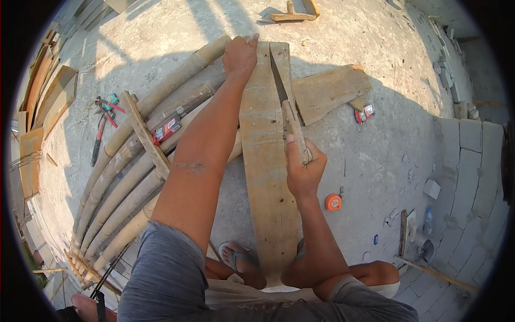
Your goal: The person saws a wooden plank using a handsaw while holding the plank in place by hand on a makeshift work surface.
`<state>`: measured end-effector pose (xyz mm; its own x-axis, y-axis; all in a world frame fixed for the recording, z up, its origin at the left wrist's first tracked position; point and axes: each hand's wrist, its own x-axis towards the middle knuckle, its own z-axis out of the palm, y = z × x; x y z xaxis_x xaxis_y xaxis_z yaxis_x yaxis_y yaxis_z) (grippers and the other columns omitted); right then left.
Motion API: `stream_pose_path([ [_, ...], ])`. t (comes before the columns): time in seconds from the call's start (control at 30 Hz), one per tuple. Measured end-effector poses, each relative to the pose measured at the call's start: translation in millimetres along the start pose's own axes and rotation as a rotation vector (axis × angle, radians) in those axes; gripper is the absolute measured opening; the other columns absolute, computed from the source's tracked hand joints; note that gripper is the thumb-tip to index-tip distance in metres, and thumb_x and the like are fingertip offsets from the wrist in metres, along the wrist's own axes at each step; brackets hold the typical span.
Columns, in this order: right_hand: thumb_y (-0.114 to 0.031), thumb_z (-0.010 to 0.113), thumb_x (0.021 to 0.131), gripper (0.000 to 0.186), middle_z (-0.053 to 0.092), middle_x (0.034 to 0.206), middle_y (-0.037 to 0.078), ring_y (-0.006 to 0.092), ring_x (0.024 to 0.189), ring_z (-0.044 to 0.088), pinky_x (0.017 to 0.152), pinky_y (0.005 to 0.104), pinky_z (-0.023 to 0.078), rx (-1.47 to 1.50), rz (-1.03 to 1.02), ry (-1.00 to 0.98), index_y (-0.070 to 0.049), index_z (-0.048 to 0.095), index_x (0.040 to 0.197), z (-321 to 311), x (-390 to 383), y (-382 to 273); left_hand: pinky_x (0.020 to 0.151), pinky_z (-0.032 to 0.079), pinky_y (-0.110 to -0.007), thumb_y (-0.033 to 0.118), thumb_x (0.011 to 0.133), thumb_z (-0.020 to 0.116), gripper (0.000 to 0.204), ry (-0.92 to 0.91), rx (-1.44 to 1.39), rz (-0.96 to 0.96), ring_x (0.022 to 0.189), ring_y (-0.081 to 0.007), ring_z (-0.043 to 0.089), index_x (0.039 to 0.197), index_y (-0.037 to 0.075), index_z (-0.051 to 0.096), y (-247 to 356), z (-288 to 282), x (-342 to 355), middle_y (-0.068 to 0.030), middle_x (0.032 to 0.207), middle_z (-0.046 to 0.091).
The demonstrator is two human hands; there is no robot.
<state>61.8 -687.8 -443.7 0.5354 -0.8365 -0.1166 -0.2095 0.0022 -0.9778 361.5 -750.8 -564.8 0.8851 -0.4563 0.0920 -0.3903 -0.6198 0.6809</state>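
A long wooden plank runs from between my feet toward the far side. My left hand is closed at its far left corner, beside a bamboo pole's end; the fingertips are partly hidden. A handsaw is in my right hand, with the fingers wrapped round its wooden handle. The saw's blade points away from me and lies lengthwise in the plank's far part, near its right edge. A narrow strip of wood shows to the right of the blade.
Several bamboo poles lie at left, with a wooden crosspiece and a red box on them. Pliers lie farther left. A board, another red box and an orange tape measure are at right, before a block wall.
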Motion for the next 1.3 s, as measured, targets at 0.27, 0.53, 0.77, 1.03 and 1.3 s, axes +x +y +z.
stream_pose_path([
  [0.27, -0.017, 0.068, 0.098, 0.024, 0.06, 0.064, 0.004, 0.0075, 0.063, 0.052, 0.056, 0.03, 0.042, 0.034, -0.036, 0.031, 0.006, 0.071, 0.09, 12, 10, 21, 0.095, 0.052, -0.052, 0.058, 0.1, 0.056, 0.058, -0.016, 0.03, -0.024, 0.112, -0.0409, 0.065, 0.113, 0.004, 0.074, -4, 2, 5, -0.0242, 0.112, 0.071],
  [0.53, -0.02, 0.065, 0.102, 0.025, 0.053, 0.065, -0.002, 0.0047, 0.054, 0.045, 0.048, 0.0245, 0.033, 0.092, -0.07, 0.047, -0.003, 0.061, 0.085, -21, -30, 46, 0.095, 0.054, -0.05, 0.056, 0.102, 0.053, 0.057, -0.003, 0.12, 0.087, 0.12, -0.0367, 0.059, 0.112, 0.004, 0.076, 41, 9, -10, -0.016, 0.116, 0.071],
  [0.77, -0.026, 0.064, 0.103, 0.026, 0.054, 0.066, -0.001, 0.0071, 0.058, 0.05, 0.05, 0.0249, 0.036, 0.173, -0.028, -0.06, -0.003, 0.061, 0.091, -44, -7, 31, 0.093, 0.054, -0.051, 0.047, 0.097, 0.065, 0.056, -0.17, -0.005, -0.05, 0.11, -0.0412, 0.069, 0.113, -0.006, 0.072, 59, 2, -1, -0.0289, 0.115, 0.071],
  [1.03, -0.032, 0.066, 0.103, 0.032, 0.06, 0.075, 0.002, 0.0096, 0.068, 0.056, 0.063, 0.0272, 0.045, -0.018, 0.054, -0.118, -0.001, 0.065, 0.102, -15, -16, 8, 0.097, 0.052, -0.051, 0.045, 0.1, 0.061, 0.056, -0.147, -0.021, -0.147, 0.111, -0.0409, 0.067, 0.111, -0.009, 0.071, 46, -40, 18, -0.0286, 0.116, 0.071],
  [1.3, -0.034, 0.064, 0.103, 0.039, 0.069, 0.087, 0.014, 0.0207, 0.08, 0.062, 0.076, 0.0356, 0.05, -0.075, 0.017, -0.062, 0.004, 0.065, 0.112, 39, 19, 22, 0.114, 0.041, -0.046, 0.061, 0.096, 0.056, 0.077, 0.178, 0.408, 0.275, 0.143, -0.0391, 0.04, 0.149, 0.005, 0.048, -17, -2, 56, -0.0209, 0.153, 0.044],
])
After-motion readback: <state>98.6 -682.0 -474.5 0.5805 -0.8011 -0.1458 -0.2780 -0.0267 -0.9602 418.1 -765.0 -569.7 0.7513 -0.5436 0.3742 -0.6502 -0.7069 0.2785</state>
